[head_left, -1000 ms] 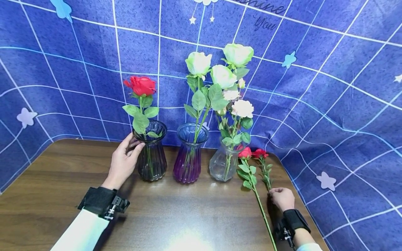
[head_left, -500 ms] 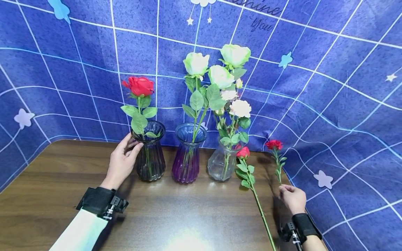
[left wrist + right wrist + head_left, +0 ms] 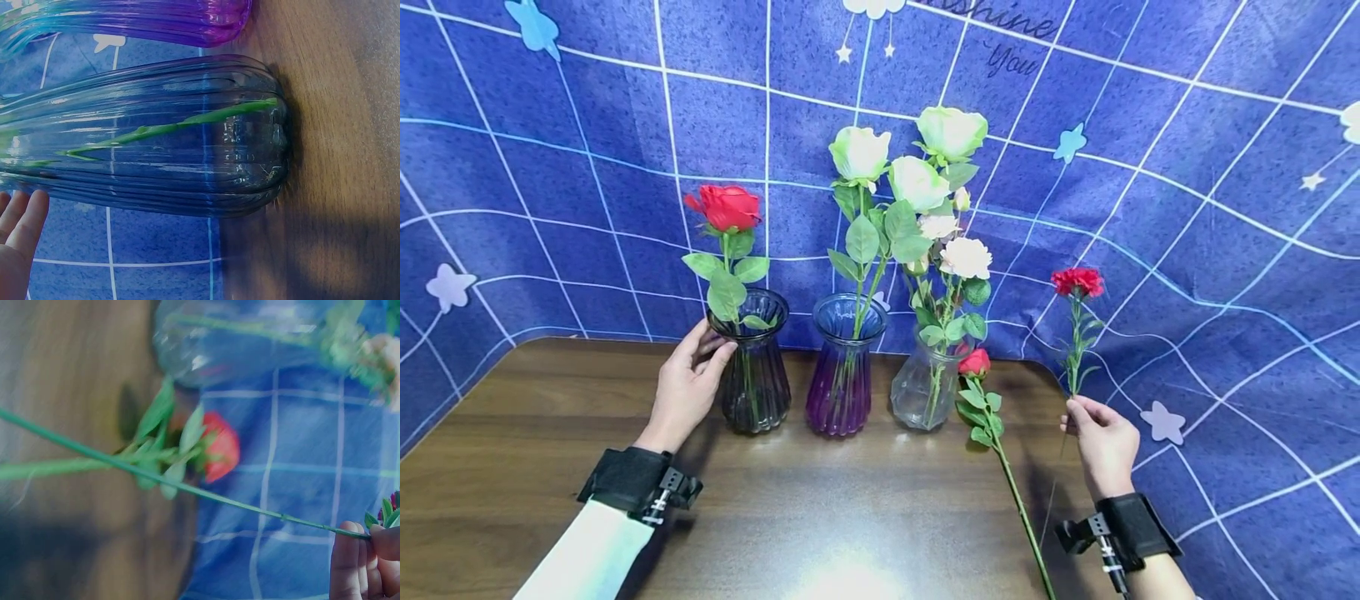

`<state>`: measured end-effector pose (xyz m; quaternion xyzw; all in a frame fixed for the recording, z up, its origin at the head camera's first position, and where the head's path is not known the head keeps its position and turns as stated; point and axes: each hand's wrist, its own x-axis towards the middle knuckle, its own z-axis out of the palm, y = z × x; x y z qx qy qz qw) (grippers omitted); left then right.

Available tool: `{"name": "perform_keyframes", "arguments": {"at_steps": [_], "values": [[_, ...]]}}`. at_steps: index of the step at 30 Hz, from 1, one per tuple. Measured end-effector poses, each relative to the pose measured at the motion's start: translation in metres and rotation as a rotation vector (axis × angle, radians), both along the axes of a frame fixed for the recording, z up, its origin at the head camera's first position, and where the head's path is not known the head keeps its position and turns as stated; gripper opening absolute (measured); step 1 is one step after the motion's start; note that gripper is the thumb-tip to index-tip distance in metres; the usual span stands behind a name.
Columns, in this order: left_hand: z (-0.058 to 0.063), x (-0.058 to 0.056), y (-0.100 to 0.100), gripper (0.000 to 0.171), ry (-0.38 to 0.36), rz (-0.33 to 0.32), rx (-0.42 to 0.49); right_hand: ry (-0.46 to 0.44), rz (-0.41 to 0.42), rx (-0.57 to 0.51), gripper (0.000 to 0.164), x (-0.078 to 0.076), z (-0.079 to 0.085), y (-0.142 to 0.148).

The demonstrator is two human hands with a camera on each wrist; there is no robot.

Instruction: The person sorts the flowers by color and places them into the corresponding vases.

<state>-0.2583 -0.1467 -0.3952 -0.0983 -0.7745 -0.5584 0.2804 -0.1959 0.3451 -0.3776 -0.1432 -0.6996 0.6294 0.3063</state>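
Note:
My left hand (image 3: 687, 377) holds the neck of a dark ribbed glass vase (image 3: 756, 387), thumb at the front and fingers on its left side. A red rose (image 3: 726, 208) stands in this vase, and its green stem (image 3: 178, 125) shows through the glass in the left wrist view. My right hand (image 3: 1105, 442) pinches the stem of a red carnation (image 3: 1078, 282), held upright above the table's right side. In the right wrist view its long thin stem (image 3: 206, 494) runs out past the fingertips. On the table lies another red flower (image 3: 975, 362) with a thick green stem.
A blue-purple vase (image 3: 839, 392) with whitish-green roses (image 3: 860, 154) stands in the middle. Right of it is a clear glass vase (image 3: 917, 396) holding pale pink flowers (image 3: 966, 257). A blue gridded cloth (image 3: 587, 150) hangs behind the wooden table (image 3: 805, 517).
My right hand has lifted the carnation from the table, up and to the right, and its bloom now stands high. The left hand has stayed at the dark vase.

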Motion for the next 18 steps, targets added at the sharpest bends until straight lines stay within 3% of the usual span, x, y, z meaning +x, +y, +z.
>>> {"name": "perform_keyframes", "arguments": {"at_steps": [3,6,7,11,18], "values": [[0.001,0.001,0.000,0.051,-0.002,0.002,-0.002,0.077,0.033,-0.003,0.022,-0.002,0.010,-0.012],[0.002,0.003,0.000,0.052,-0.008,0.009,-0.002,0.114,0.071,-0.052,0.018,-0.004,0.025,-0.028],[0.002,0.004,0.000,0.051,-0.010,0.010,0.001,0.074,0.043,-0.032,0.016,-0.002,0.036,-0.038],[0.002,0.005,0.001,0.052,-0.012,0.009,0.005,0.104,0.084,-0.032,0.006,-0.004,0.059,-0.059],[0.003,0.004,0.002,0.052,-0.007,0.000,0.006,0.158,0.176,0.004,0.008,-0.010,0.088,-0.094]]}}
